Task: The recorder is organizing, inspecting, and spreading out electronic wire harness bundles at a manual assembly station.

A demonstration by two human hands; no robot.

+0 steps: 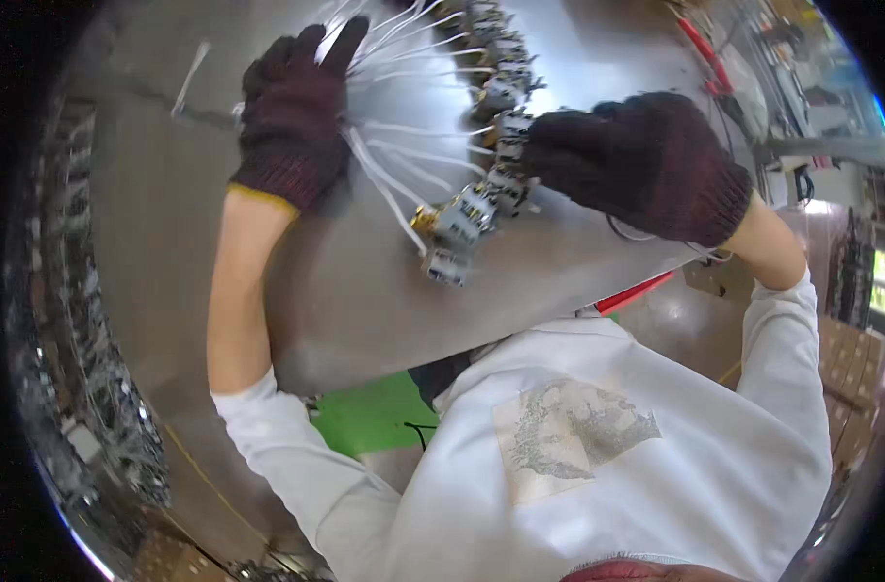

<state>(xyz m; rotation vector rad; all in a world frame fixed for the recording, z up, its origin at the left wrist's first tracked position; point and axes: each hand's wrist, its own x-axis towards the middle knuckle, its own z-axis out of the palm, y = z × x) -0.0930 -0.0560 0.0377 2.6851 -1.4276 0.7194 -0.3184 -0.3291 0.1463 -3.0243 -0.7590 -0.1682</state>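
My left hand (297, 112), in a dark knitted glove, lies on a fan of white wires (413, 131) with its fingers spread. The wires run from under it to a curved row of small silver metal-cased parts (506, 87). At the row's near end, one boxy metal part (449, 266) sits beside another with a brass-coloured piece (426, 217). My right hand (637, 160), gloved alike, reaches the row from the right. Its fingers are pressed together against one of the parts; the fingertips are partly hidden, and the part between them is hard to make out.
The parts lie on a grey metal tabletop (384, 310), whose near edge runs in front of my body. A white wire end (192, 78) sticks out at far left. A red-handled tool (704, 53) lies at upper right. Cardboard boxes (845, 359) are stacked on the right, beyond my arm.
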